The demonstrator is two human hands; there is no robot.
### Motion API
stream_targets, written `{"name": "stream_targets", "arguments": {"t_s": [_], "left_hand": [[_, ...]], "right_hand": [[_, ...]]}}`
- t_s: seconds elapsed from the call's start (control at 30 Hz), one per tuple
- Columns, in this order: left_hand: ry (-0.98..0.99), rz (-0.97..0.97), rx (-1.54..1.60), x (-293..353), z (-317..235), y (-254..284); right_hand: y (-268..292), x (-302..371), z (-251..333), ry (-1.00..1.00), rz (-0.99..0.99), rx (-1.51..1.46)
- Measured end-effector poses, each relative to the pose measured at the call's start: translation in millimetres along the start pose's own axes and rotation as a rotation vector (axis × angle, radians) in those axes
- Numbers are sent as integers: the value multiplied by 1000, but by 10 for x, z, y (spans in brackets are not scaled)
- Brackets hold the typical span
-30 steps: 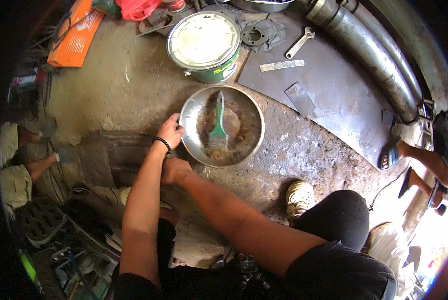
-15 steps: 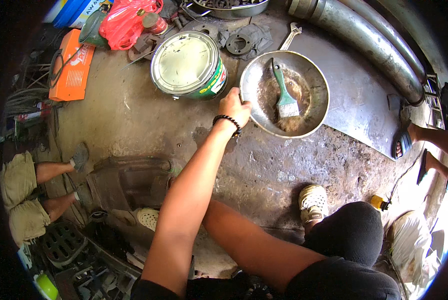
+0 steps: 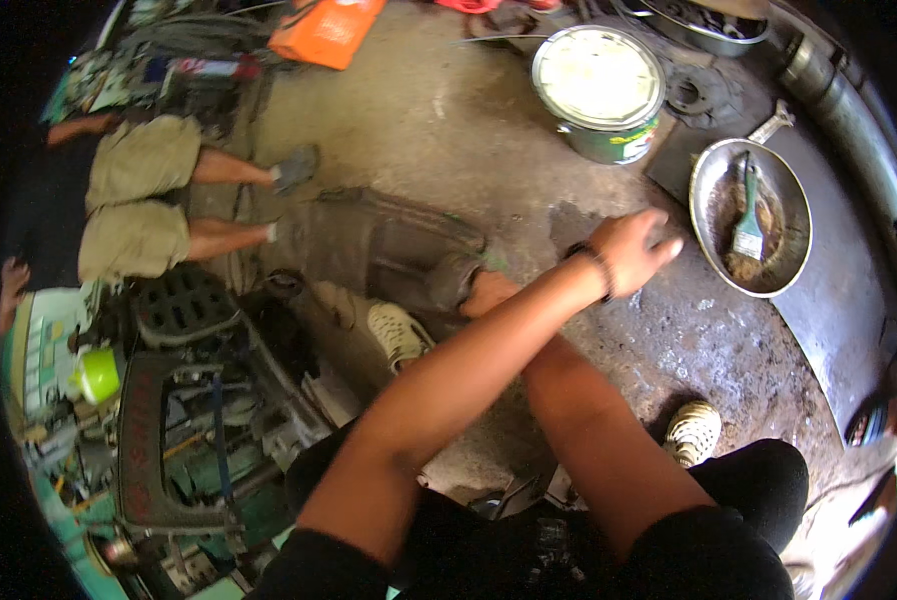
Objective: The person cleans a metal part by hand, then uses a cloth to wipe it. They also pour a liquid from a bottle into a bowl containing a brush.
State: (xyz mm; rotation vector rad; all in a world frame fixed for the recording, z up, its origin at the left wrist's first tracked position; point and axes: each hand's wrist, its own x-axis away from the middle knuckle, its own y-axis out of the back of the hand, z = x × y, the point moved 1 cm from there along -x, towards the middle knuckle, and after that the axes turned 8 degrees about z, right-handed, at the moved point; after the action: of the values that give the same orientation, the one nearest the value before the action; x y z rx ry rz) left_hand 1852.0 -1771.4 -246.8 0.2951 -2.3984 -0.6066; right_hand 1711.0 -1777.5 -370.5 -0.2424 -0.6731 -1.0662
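My left hand (image 3: pixel 634 252), with a dark bead bracelet at its wrist, is stretched out with fingers apart and nothing in them. Just right of it, a round metal pan (image 3: pixel 700 215) rests on the ground, separate from the fingers. Inside the pan, a green-handled paintbrush (image 3: pixel 750 222) lies in brownish liquid. Crossing beneath the left arm, my right hand (image 3: pixel 490 292) is at a dark grey piece (image 3: pixel 454 280) beside a dark brown, ribbed flat panel (image 3: pixel 354 250). Its fingers are mostly hidden, and I cannot make out their grip.
A green lidded bucket (image 3: pixel 614 145) stands beyond my left hand. Farther right are a wrench (image 3: pixel 772 122), a metal sheet (image 3: pixel 834 310) and a large pipe (image 3: pixel 854 120). An orange case (image 3: pixel 327 32) sits far off. Another person's legs (image 3: pixel 231 165) and cluttered machine parts (image 3: pixel 179 400) occupy the left.
My left hand has let go of the pan's rim and drawn away from it. The view has swung left, and my right hand, earlier hidden behind the left arm, now shows.
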Motion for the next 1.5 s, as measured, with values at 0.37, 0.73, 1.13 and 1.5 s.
{"name": "stream_targets", "arguments": {"t_s": [0.37,0.73,1.13,1.5], "left_hand": [[361,-1119,430,3476,-165,715],[-79,-772,476,3412,-317,474],[199,-832,250,3405,-435,383],[221,-936,179,3753,-10,361]], "right_hand": [[30,-60,388,-145,-80,326],[-99,-431,168,76,-40,382],[-69,-159,22,206,53,331],[70,786,-1024,157,-25,295]]}}
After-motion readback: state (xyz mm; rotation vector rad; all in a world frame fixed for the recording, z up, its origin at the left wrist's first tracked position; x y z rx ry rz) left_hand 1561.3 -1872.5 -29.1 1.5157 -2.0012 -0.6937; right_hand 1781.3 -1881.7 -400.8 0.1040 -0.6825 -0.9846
